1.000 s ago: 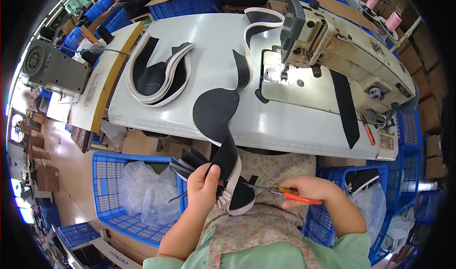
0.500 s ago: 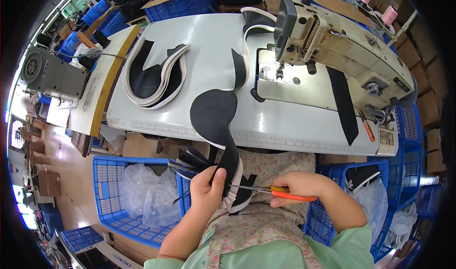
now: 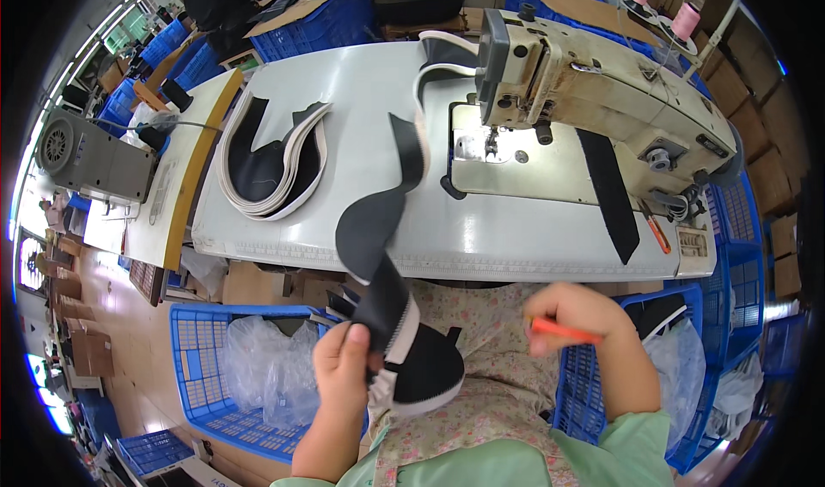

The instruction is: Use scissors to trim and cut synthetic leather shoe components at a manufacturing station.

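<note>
My left hand [image 3: 341, 368] pinches a black curved fabric piece with a white zigzag-cut edge [image 3: 384, 308] over my lap. From there the piece runs up over the table edge as a chain of black curved sections, with its white edging going toward the sewing machine [image 3: 593, 83]. A rounded black section with a white border [image 3: 430, 365] hangs beside my left fingers. Held away to the right, my right hand [image 3: 563, 315] is closed around orange-handled scissors [image 3: 567, 330]; motion blurs the hand, and the blades cannot be made out.
A bundle of black curved pieces with white edges [image 3: 273, 165] lies on the white table [image 3: 481, 242]. A black strip [image 3: 608, 196] and an orange-handled tool [image 3: 656, 232] lie on the right. Blue crates with clear plastic bags stand left [image 3: 191, 384] and right [image 3: 571, 392] of my lap.
My right hand has moved up and right, taking the scissors away from the fabric. My left hand has moved slightly left and down, and the rounded black section now shows over my lap.
</note>
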A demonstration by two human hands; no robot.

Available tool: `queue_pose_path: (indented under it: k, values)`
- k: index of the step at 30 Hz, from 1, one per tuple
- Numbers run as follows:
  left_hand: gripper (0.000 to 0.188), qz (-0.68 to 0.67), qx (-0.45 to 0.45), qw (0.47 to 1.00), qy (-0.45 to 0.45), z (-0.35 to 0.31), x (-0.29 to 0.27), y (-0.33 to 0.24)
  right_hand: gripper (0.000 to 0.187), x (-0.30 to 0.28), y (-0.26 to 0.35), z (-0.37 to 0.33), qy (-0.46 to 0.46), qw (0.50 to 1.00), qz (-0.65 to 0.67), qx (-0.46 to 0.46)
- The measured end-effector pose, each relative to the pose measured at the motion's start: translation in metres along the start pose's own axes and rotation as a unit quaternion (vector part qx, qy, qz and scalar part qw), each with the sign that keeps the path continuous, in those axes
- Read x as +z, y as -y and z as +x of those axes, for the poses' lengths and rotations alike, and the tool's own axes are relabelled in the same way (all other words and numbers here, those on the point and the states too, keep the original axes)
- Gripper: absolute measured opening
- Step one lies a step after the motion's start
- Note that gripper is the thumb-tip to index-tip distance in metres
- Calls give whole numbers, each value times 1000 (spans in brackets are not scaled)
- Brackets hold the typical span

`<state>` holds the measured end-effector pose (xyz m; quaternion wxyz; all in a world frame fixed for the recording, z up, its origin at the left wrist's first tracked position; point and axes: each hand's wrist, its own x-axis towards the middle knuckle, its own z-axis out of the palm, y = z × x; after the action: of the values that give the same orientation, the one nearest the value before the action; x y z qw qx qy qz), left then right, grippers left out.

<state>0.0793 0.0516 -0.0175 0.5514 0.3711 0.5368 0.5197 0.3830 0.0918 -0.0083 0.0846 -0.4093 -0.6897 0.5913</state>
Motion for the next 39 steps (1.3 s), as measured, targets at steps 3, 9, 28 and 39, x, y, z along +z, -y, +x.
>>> queue_pose_path:
  k: [3, 9, 28, 39]
  values:
    - [26, -124, 1, 992, -23, -6, 0, -16, 32, 2, 26, 32, -244, 958, 132, 66]
    - [28, -99, 45, 993, -39, -31, -4, -40, 32, -10, 21, 152, -461, 876, 90, -114]
    - [41, -163, -20, 986, -32, 22, -4, 33, 21, 103, 28, 86, -310, 915, -88, -241]
    - [37, -141, -64, 987, -33, 32, 26, 50, 21, 131, 6, 78, -269, 913, -131, -278]
